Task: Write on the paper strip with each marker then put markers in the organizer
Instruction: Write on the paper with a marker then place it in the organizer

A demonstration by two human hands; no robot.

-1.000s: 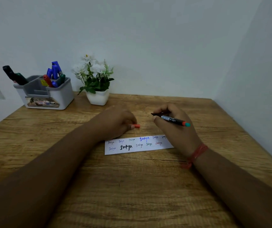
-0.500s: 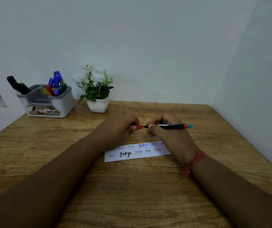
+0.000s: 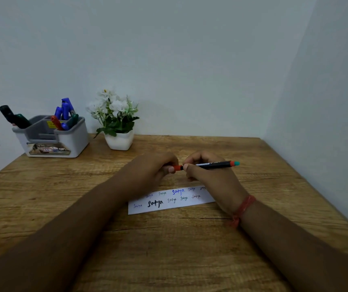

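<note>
Right hand (image 3: 208,175) gripping marker (image 3: 213,165), left hand (image 3: 156,167) pinching red cap (image 3: 177,167), paper strip (image 3: 168,200) seemingly reading "Satya"

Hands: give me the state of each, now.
Left hand: pinches the orange cap.
Right hand: grips the black marker by its barrel.

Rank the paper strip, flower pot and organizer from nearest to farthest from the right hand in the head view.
From the right hand:
1. Paper strip, just below it, toward the person.
2. Flower pot, behind and to the left.
3. Organizer, far left corner.
</note>
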